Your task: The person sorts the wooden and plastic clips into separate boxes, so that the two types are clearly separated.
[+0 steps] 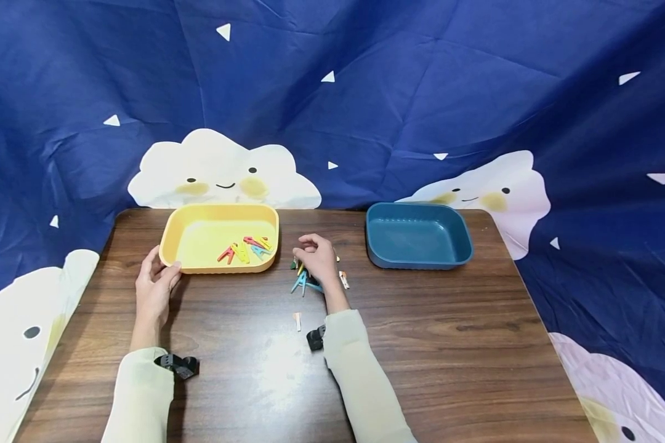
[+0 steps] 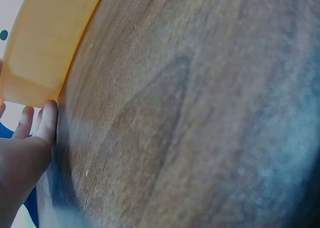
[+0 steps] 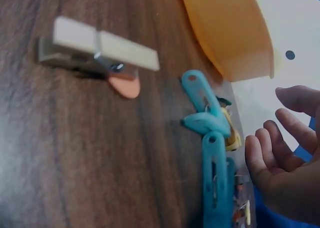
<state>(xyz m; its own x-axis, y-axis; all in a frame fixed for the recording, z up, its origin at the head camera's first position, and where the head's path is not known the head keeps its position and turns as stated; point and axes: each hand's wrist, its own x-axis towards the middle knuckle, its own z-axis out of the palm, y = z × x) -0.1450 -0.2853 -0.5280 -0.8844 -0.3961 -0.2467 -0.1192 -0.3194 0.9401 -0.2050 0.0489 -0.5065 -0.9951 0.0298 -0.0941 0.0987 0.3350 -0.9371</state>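
Observation:
My left hand (image 1: 156,288) holds the near left corner of a yellow plastic bin (image 1: 220,210), thumb at the front wall and fingers along the side. In the left wrist view, the fingertips (image 2: 48,119) meet the bin's wall. Several red, yellow and blue clothespins (image 1: 241,253) lie inside it. My right hand (image 1: 319,261) hovers over a small pile of clothespins, fingers apart and loosely bent, with nothing visible between them. Blue plastic clothespins (image 3: 215,160) show in the right wrist view beside that hand. The hand partly hides the pile in the head view.
A dark blue bin (image 1: 418,237) with nothing in it stands at the back right. Pale wooden clothespins lie apart from the pile, one nearer the front (image 1: 297,321) and one to the right (image 1: 343,280). A blue cloud-patterned cloth hangs behind the wooden table (image 1: 449,351).

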